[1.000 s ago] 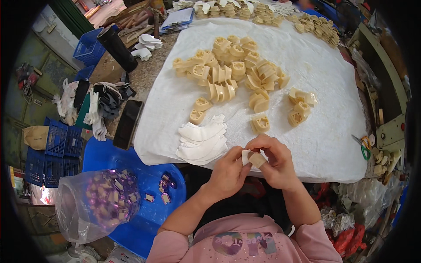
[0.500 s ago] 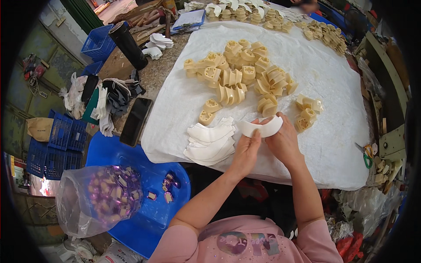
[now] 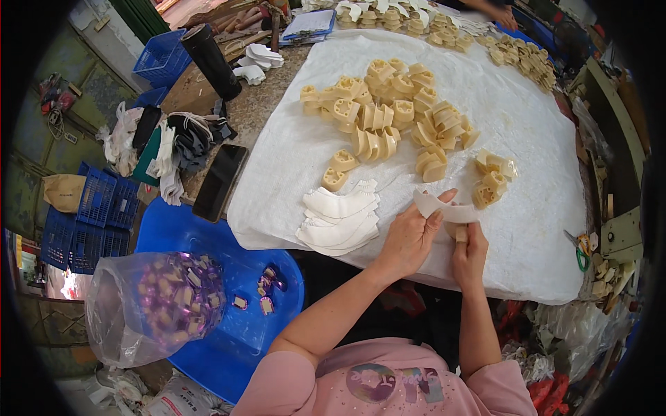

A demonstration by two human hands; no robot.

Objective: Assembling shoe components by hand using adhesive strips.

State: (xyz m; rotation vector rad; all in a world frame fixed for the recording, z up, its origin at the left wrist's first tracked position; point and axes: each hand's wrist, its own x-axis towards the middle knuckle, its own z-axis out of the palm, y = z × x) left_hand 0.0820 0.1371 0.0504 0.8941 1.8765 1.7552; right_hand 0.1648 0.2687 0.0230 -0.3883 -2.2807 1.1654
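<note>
A white curved strip (image 3: 452, 210) is pinched between the thumb and fingers of my left hand (image 3: 408, 239), above the near part of the table. Close by, my right hand (image 3: 472, 253) grips a small beige piece (image 3: 460, 233) just under the strip's right part; its fingers partly hide the piece. Left of my left hand lies a fanned stack of similar white curved strips (image 3: 340, 216). Farther off is a pile of beige curved moulded pieces (image 3: 378, 132) with holes in their ends. A smaller group of beige pieces (image 3: 492, 177) lies beyond my right hand.
White sheeting (image 3: 270, 173) covers the table. A dark phone (image 3: 220, 182) and a black cylinder (image 3: 211, 62) are on the left. Below stands a blue tub (image 3: 232, 353) with a bag of shiny purple pieces (image 3: 180, 298). Green-handled scissors (image 3: 581, 253) lie right. Another person's hand (image 3: 505, 17) shows far back.
Both hands have moved right, and the right hand has dropped nearer to me. The strip has turned its curve, and a beige piece now shows in my right hand.
</note>
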